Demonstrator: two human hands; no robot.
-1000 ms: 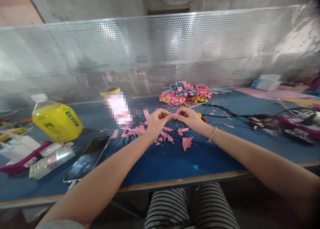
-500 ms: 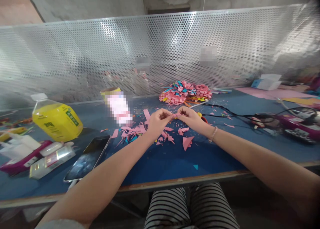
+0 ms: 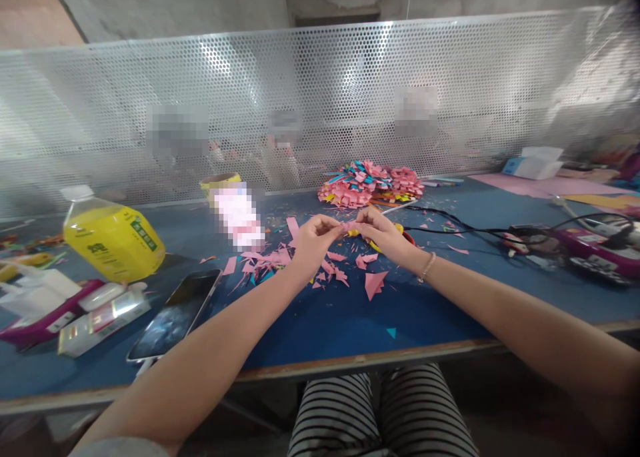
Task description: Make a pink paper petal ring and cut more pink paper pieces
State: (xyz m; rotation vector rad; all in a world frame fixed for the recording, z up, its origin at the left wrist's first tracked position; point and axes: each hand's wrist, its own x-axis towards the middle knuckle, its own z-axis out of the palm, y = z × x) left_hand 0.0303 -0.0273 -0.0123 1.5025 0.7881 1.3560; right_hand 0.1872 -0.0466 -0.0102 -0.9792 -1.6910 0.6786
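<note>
Both my hands meet over the middle of the blue table. My left hand and my right hand each pinch one end of a small pink paper piece held between them, fingers closed. Beneath them lie scattered pink paper scraps and a larger pink triangle. Yellow-handled scissors lie just behind my right hand, partly hidden by it.
A pile of pink and multicoloured folded paper sits at the back. At the left are a yellow drink bottle, a phone and packets. Cables and purple devices lie right. A perforated metal screen closes the back.
My hands stay together on the pink piece; the fingers have shifted slightly and the right hand has lifted a little, showing more of the yellow scissors behind it.
</note>
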